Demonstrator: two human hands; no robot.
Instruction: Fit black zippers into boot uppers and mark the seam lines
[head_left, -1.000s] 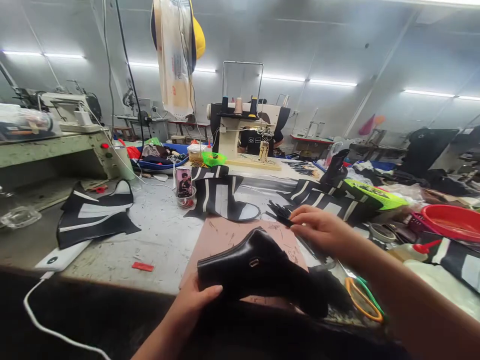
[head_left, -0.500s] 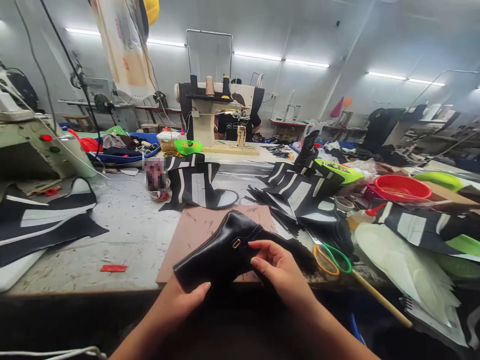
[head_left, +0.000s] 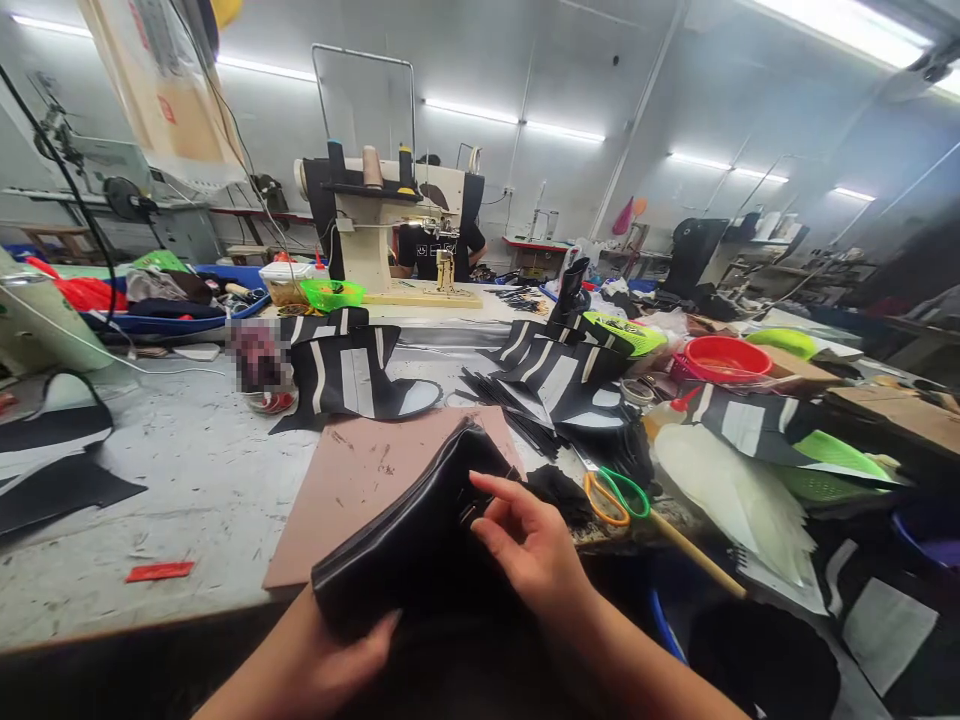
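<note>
Black boot point(head_left: 409, 530) at the near edge of the pink board point(head_left: 375, 465), covering part of the board's near right; whether it rests there or hangs just above, cannot tell. Long axis slants: open end low, off the board's near edge, the glossy ridge running away and rightward to a bend over the board's right half. Beyond the bend, the foot is largely hidden by the right hand point(head_left: 529, 545). Boot lies between the two hands. Left hand point(head_left: 352, 650), near side of the board, grips the open end, thumb along the near face, fingers out of sight behind the leather; from it the boot stretches away and to the right. Right hand, off the board's near right corner, is the nearer to the small metal loop point(head_left: 466, 514): thumb and forefinger curled around that spot, a gap between the tips; whether they pinch the leather, cannot tell. About the board: flat boot piece point(head_left: 360, 375) with white strips just beyond it, scissors point(head_left: 602, 471) to its right, wooden stick point(head_left: 697, 555) further right and nearer, red strip point(head_left: 160, 571) to its left on the pale surface point(head_left: 202, 480).
</note>
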